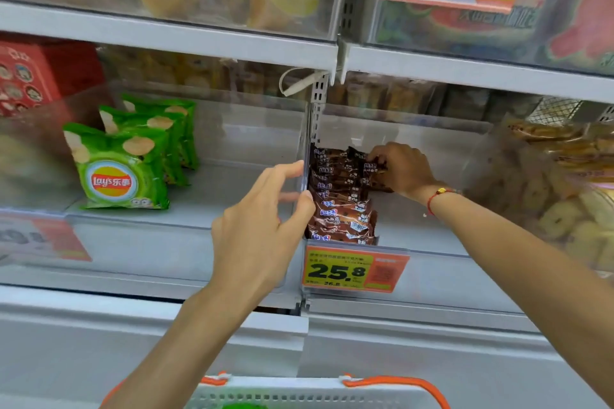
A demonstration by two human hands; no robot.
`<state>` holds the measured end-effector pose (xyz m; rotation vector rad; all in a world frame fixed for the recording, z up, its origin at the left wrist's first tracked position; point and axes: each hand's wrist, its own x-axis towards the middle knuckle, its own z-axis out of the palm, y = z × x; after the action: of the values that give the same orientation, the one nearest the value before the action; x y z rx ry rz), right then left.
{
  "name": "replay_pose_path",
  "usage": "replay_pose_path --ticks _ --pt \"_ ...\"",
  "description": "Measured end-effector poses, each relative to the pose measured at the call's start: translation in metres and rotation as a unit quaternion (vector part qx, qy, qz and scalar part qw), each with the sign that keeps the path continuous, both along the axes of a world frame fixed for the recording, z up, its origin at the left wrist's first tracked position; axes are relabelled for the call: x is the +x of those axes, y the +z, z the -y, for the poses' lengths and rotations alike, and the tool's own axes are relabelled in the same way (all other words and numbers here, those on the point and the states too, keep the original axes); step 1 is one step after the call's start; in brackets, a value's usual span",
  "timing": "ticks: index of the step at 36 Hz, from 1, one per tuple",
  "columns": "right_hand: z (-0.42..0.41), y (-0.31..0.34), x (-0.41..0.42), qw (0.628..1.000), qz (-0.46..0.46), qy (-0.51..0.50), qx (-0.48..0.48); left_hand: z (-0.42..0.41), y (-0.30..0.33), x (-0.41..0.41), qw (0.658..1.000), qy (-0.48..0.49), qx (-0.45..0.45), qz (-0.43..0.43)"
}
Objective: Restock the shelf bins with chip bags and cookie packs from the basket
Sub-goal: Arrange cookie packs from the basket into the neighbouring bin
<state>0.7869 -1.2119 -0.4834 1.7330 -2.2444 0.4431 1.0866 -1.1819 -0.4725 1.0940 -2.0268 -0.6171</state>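
Three green Lay's chip bags (123, 173) stand in a row in the left clear bin (186, 219). Brown cookie packs (342, 206) lie stacked along the left side of the right bin (428, 242). My right hand (402, 166) is deep inside that bin and pinches a brown cookie pack (373, 168) at the back of the stack. My left hand (262, 229) rests with straight fingers and thumb against the clear divider (305, 163) between the two bins. The white basket (299, 393) with orange handles shows at the bottom edge, with something green inside.
An orange price tag 25.8 (354, 269) hangs on the right bin's front. A bin of pale round biscuits (564, 202) stands at the right, a red box (30, 76) at the far left. Upper shelf bins hold yellow and colourful snack bags.
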Motion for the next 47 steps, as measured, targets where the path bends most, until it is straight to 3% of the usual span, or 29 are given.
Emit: replay_pose_path --ticks 8,14,19,25,28,33,37,41,44,47 --pt "0.000 -0.004 -0.001 1.000 0.028 -0.002 0.011 0.002 -0.002 0.000 1.000 0.002 -0.009 0.008" --pt "-0.009 0.018 0.004 0.989 0.111 0.013 0.092 0.003 0.000 0.002 1.000 -0.015 0.004 0.001" --pt "-0.034 0.043 0.018 0.985 0.121 -0.001 0.121 0.001 0.003 0.006 0.999 -0.037 0.020 -0.001" --pt "-0.097 0.061 0.065 0.987 0.135 0.051 0.068 -0.006 0.003 0.010 0.995 -0.077 0.025 -0.050" --pt "-0.131 0.062 0.096 0.987 0.146 0.070 0.019 -0.017 0.000 0.011 0.992 -0.070 -0.020 -0.106" --pt "-0.181 0.049 0.149 0.972 0.206 0.096 -0.066 -0.047 0.004 0.024 0.987 -0.056 -0.104 -0.109" --pt "-0.197 0.013 0.175 0.963 0.248 0.102 0.004 -0.062 -0.011 0.044 0.997 -0.072 -0.023 -0.023" --pt "-0.195 -0.028 0.197 0.941 0.280 0.086 0.171 -0.069 -0.041 0.069 0.985 -0.097 0.036 0.139" --pt "-0.190 -0.058 0.219 0.908 0.282 0.084 0.299 -0.075 -0.069 0.089 0.949 -0.156 0.072 0.263" --pt "-0.187 -0.090 0.243 0.889 0.259 0.080 0.368 -0.081 -0.102 0.111 0.894 -0.213 0.066 0.388"
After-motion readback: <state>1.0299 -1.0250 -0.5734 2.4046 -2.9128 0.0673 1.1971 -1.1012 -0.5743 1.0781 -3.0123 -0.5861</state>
